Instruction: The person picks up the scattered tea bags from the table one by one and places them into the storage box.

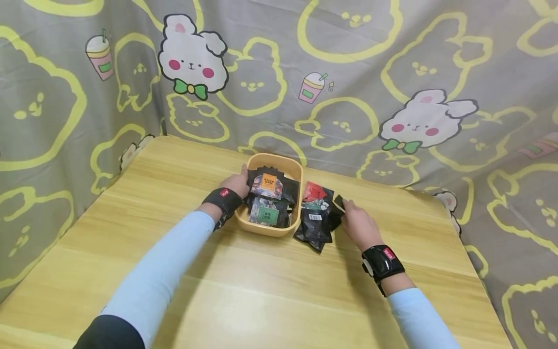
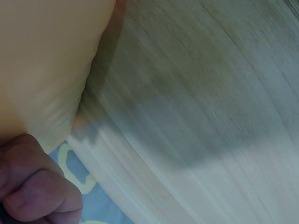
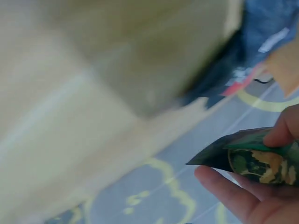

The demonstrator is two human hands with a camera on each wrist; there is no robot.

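Observation:
A yellow plastic bin (image 1: 269,231) holds several black packets, one with an orange label (image 1: 268,184) and one with a green label (image 1: 266,215). My left hand (image 1: 235,185) is at the bin's left rim, its curled fingers (image 2: 42,193) on the dark edge of a black packet; most of that packet is hidden. To the right of the bin, my right hand (image 1: 361,225) pinches a black packet (image 3: 261,161) with a green band and a food picture, thumb above and fingers below. Beside it lies a loose pile of black packets (image 1: 316,225), one with a red label.
The wooden table (image 1: 261,291) extends toward me and to both sides. A grey curtain (image 1: 279,63) with cartoon prints hangs behind the table and along its sides. The bin stands near the back edge.

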